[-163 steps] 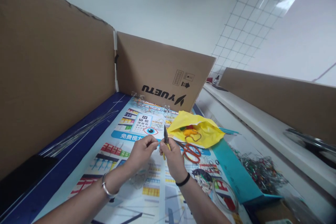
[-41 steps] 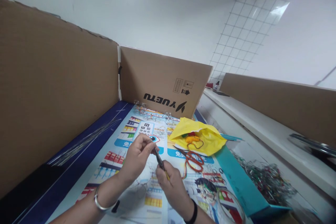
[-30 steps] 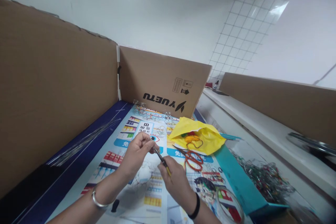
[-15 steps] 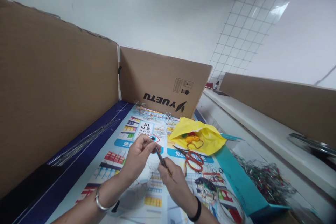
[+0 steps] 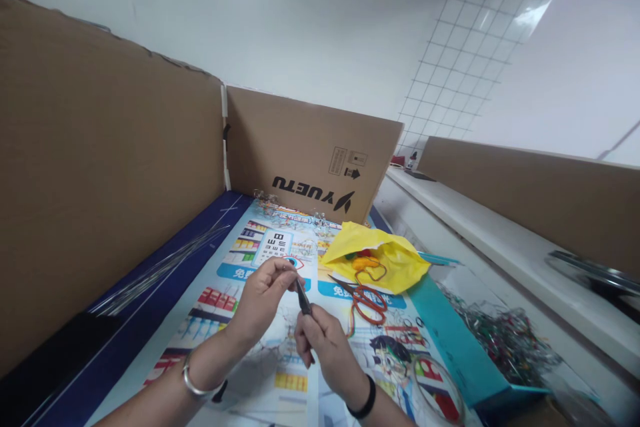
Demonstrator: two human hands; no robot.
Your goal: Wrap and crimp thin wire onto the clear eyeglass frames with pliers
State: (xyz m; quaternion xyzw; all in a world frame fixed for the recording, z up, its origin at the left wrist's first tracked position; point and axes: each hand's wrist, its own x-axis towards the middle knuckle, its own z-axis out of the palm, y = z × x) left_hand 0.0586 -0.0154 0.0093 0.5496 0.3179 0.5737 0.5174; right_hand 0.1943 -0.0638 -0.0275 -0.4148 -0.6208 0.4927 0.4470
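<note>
My right hand (image 5: pixel 325 345) is wrapped around what looks like a pair of needle-nose pliers (image 5: pixel 303 298), its dark tapered jaws pointing up and away. The jaws reach to the fingertips of my left hand (image 5: pixel 267 290), whose thumb and forefinger are pinched together. Whatever sits between those fingers is too small to make out. Right of my hands lie red-handled scissors (image 5: pixel 370 303), partly beside a yellow bag (image 5: pixel 383 260). Orange yarn (image 5: pixel 367 264) pokes out of the bag's opening, and a multicoloured strand trails near the scissors.
Thin metal wires (image 5: pixel 165 267) lie along the left. Cardboard panels (image 5: pixel 310 147) wall in the back and sides. A teal box (image 5: pixel 445 333) with tangled wire pieces (image 5: pixel 505 340) stands at right, near a round clear container (image 5: pixel 437 390). Wire bits (image 5: pixel 267 199) lie at the back.
My right hand has shifted its grip on the pliers, with the fingers now more visible below and the tool turned a little more upright. My left hand stays nearly in place.
</note>
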